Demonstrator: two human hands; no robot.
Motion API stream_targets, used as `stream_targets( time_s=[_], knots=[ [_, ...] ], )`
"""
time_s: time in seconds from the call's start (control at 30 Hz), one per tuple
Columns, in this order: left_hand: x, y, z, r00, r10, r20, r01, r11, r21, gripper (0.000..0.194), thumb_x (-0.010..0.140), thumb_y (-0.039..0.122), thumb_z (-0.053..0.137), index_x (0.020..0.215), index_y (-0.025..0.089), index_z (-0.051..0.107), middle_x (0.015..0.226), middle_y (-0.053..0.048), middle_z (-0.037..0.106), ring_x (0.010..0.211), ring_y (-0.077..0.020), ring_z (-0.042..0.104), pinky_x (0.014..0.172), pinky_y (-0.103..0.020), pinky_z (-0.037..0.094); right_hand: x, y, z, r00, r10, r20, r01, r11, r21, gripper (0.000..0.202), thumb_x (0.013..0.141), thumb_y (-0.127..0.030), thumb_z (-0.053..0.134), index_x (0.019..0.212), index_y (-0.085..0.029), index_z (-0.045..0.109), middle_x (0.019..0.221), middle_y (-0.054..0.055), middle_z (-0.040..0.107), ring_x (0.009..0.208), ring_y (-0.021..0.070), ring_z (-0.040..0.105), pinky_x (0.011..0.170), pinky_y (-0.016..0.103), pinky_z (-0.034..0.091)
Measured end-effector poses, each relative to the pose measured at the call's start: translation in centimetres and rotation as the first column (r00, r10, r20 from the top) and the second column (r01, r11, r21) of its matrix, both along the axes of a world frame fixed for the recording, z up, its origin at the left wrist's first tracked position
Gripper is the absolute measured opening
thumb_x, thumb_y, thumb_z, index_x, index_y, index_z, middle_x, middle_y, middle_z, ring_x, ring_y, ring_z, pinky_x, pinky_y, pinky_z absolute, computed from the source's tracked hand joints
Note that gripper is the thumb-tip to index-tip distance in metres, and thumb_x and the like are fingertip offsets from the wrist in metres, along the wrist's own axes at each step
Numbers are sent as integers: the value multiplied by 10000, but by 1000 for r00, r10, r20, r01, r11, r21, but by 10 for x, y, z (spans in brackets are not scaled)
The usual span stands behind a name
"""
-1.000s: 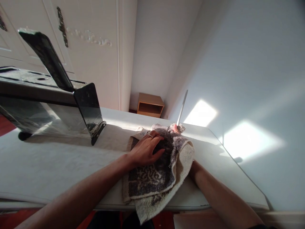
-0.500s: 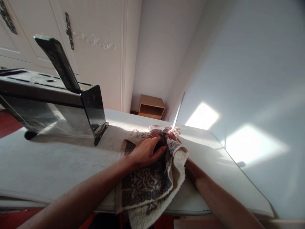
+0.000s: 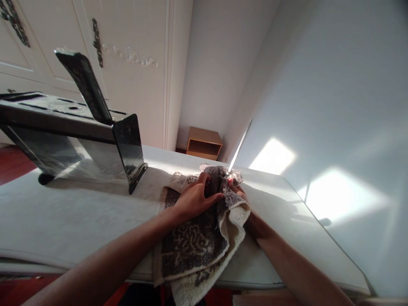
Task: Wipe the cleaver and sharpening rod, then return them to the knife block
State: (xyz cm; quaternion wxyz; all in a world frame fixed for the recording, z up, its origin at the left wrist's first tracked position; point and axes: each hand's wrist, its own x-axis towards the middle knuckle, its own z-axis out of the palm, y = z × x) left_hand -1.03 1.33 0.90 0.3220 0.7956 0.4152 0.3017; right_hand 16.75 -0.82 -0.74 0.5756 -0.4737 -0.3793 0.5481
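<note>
A beige towel with a dark grey pattern [image 3: 194, 246] lies bunched on the white table [image 3: 79, 216] and hangs over its near edge. My left hand [image 3: 194, 199] grips a fold of the towel from above, fingers curled into the cloth. My right hand [image 3: 237, 192] is mostly under the towel, with only fingertips showing. It holds a thin silver blade or rod [image 3: 240, 143] that sticks up and to the right out of the cloth. What the hidden lower end of the blade looks like cannot be seen.
A black glossy rack or block [image 3: 66, 136] with a tall slanted dark piece [image 3: 84, 87] stands on the table's left. A small wooden shelf unit [image 3: 204, 143] sits on the floor in the far corner. White cabinet doors fill the upper left, and sunlit wall runs along the right.
My left hand has curled tighter into the towel, bunching it further. The blade has tilted slightly and pokes out a bit more. The view has shifted a little to the left.
</note>
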Motion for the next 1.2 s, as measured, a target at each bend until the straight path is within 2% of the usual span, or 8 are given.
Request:
stream_targets(
  time_s=[0.07,0.2,0.37,0.53,0.63,0.83,1.03,1.2],
  knots=[
    [1,1,-2,1000,20,-10,-20,1000,3,625,796,673,525,1158,170,446,975,-120,659,857,-292,629,698,-352,446,-1,-1,1,1000,-11,7,11,1000,16,481,648,-615,768,914,-223,689,772,50,696,663,251,645,647,386,537],
    [2,2,-6,998,32,-59,-30,999,37,625,800,631,551,1202,166,442,1082,-149,658,973,-334,626,790,-384,451,-1,-2,3,998,5,61,-5,1000,2,408,671,-590,758,824,-217,689,764,30,685,600,191,600,603,333,523],
    [1,-1,0,988,38,-152,-30,998,51,633,809,590,549,1234,136,426,1032,-174,673,980,-358,634,785,-392,458,2,1,3,987,-29,156,29,1000,3,426,548,-602,817,659,-215,677,693,29,654,582,171,547,584,308,517],
    [1,-6,10,954,16,-301,4,998,65,506,823,516,543,1176,169,442,992,-142,689,949,-328,651,750,-353,462,-8,-1,8,999,-41,27,41,999,6,420,478,-524,859,674,-217,649,647,-1,641,518,148,524,549,294,516],
    [1,-6,11,936,6,-352,25,996,83,449,843,499,510,1141,170,444,973,-141,694,923,-328,657,724,-353,460,-12,-1,10,997,-56,-50,57,998,12,398,445,-431,880,690,-215,653,639,-16,644,494,137,527,510,274,501],
    [1,-4,5,926,-1,-377,54,990,130,475,836,510,527,1134,150,437,957,-151,695,914,-345,659,721,-369,458,-10,6,1,995,-78,-61,83,994,76,325,438,-333,898,669,-236,691,630,-29,659,510,141,565,514,254,505],
    [0,-3,5,942,-38,-334,81,990,117,410,872,454,510,1133,146,439,998,-149,685,966,-338,645,768,-372,453,-10,9,-2,988,-93,-121,102,993,64,367,411,-355,919,698,-239,723,716,0,712,579,189,633,607,315,556],
    [-3,0,6,953,-92,-290,119,990,78,430,852,460,553,1131,153,438,1075,-158,662,1027,-344,620,811,-379,451,-7,10,-4,987,-82,-135,95,991,91,356,448,-332,922,731,-228,732,734,7,716,608,193,646,636,323,555]
  ],
)
